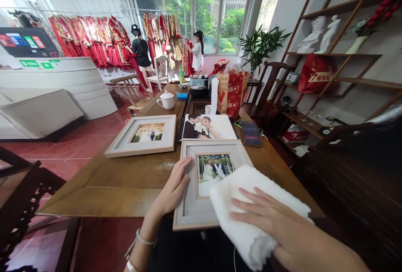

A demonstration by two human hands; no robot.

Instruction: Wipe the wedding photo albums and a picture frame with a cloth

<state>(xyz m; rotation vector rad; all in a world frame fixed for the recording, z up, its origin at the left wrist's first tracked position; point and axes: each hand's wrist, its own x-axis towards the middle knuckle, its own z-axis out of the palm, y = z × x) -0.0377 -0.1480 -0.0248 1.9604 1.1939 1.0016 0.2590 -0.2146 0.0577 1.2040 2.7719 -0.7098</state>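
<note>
A picture frame (186, 205) with a pale wooden border and a couple's photo inside stands tilted at the table's near edge. My left hand (173, 184) holds its left side, fingers laid over the border. A thick white towel (251, 175) covers the lower right of the frame and hangs past its edge. On the towel lies my right hand (266, 213), fingers spread, pressing it to the frame; its thumb is hidden. Left of these, a second framed photo (121, 143) lies on the wooden table (103, 192). Behind the held frame is an unframed wedding photo print (220, 126).
A lidded white cup (166, 100), a black pot (199, 91), a red-and-brown paper bag (231, 94) and a phone (251, 133) stand or lie farther back. Shelves (345, 54) rise at right. Two people (142, 52) are by clothes racks near the window.
</note>
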